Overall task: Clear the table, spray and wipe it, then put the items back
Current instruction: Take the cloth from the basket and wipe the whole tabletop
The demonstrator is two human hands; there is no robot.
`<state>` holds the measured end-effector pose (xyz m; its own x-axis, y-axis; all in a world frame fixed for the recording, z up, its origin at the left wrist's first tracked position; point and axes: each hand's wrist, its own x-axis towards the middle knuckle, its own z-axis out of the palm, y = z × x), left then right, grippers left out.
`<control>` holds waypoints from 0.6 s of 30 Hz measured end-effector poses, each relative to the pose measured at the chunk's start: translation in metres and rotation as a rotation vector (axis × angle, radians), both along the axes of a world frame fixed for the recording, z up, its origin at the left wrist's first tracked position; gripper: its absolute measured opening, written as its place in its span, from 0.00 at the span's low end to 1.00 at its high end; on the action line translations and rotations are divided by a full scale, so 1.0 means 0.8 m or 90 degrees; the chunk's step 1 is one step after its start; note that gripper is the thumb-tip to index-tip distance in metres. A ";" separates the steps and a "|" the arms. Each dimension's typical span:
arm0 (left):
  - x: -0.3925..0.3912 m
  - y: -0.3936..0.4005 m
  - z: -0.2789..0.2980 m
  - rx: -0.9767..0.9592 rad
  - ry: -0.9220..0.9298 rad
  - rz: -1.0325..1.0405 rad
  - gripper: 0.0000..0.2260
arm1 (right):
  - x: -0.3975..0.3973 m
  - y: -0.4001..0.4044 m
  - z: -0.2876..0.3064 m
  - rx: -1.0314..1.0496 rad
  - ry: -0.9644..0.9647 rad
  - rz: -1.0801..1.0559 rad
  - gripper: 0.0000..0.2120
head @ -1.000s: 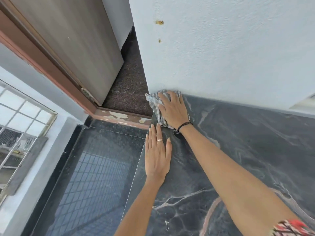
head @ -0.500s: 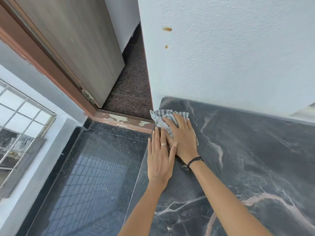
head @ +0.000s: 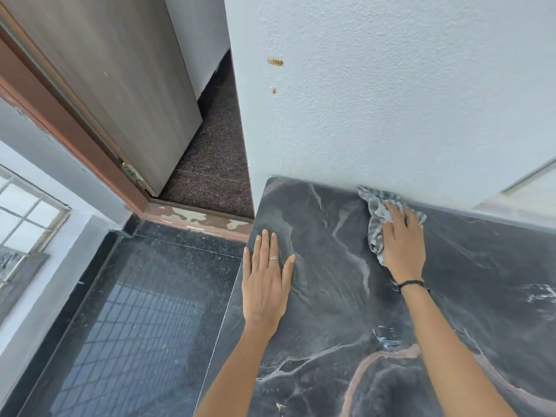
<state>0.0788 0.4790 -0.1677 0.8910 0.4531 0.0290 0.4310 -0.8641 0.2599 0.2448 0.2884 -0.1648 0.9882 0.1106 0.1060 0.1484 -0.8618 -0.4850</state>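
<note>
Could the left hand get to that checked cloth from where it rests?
Probably yes: the left hand lies flat on the table, bare marble between it and the cloth under the right hand.

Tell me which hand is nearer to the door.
Left. The left hand lies flat near the table edge on the side of the door; the right hand presses the cloth farther right, by the wall.

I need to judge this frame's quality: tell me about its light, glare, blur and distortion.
Head view: even daylight, no hard shadows; the glossy floor mirrors a window grille, and pale glare patches sit on the marble table. The wide-angle lens bends the wall edge and door. The left hand, right hand and checked cloth look sharp.
</note>
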 end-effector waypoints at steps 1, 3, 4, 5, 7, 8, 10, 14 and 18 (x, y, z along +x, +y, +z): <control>0.000 -0.001 0.000 -0.002 0.004 0.000 0.30 | 0.000 -0.003 0.000 0.002 -0.004 -0.058 0.20; 0.001 -0.003 0.001 -0.005 0.011 0.002 0.30 | -0.007 0.022 0.003 -0.011 0.005 -0.140 0.20; 0.001 -0.003 0.001 -0.011 0.013 0.001 0.30 | -0.013 0.043 0.005 -0.019 0.020 -0.150 0.22; 0.001 -0.004 0.002 -0.017 0.010 0.002 0.30 | -0.020 0.067 0.008 -0.026 0.038 -0.135 0.25; 0.001 -0.002 0.002 -0.031 -0.016 0.005 0.29 | -0.035 0.116 0.009 -0.038 0.043 -0.046 0.28; 0.001 -0.001 0.001 -0.044 -0.035 0.006 0.28 | -0.042 0.137 0.010 -0.036 0.031 0.011 0.26; 0.000 0.000 0.001 -0.067 -0.073 0.007 0.27 | -0.055 0.168 0.010 -0.036 0.006 0.128 0.23; -0.003 -0.001 0.000 -0.078 -0.090 -0.004 0.26 | -0.082 0.142 0.010 -0.038 -0.002 0.382 0.21; -0.001 -0.001 -0.002 -0.058 -0.051 -0.012 0.29 | -0.083 0.038 0.015 -0.027 0.029 0.368 0.20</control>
